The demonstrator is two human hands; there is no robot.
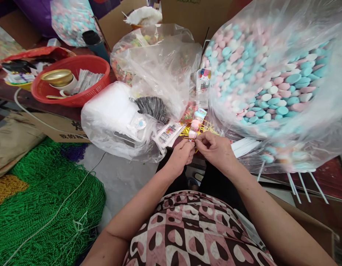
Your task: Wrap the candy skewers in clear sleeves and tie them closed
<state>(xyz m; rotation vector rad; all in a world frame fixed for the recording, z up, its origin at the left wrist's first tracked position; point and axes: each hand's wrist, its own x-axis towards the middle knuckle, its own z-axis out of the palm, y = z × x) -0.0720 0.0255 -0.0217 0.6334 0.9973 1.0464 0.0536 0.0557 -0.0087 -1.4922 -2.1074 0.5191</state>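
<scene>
A clear bag of stacked pink, white and blue marshmallows (196,125) stands out beyond my fingertips, its printed end pointing away from me. My left hand (184,154) is closed around the bag's gathered near end. Beside it, my right hand (217,148) pinches at the same neck, with thumb and forefinger together. A thin yellow strip shows near the fingertips, but what the right fingers hold is too small to make out. Yellow twist ties (185,130) lie just behind my hands. Printed paper cards (170,133) rest to the left of them.
A large clear sack of loose marshmallows (281,87) fills the right side, with white sticks (299,186) poking out below. Another candy sack (156,59), a white plastic bag (110,111) and a red basket (101,72) stand leftward. Green cord (57,192) is heaped at lower left.
</scene>
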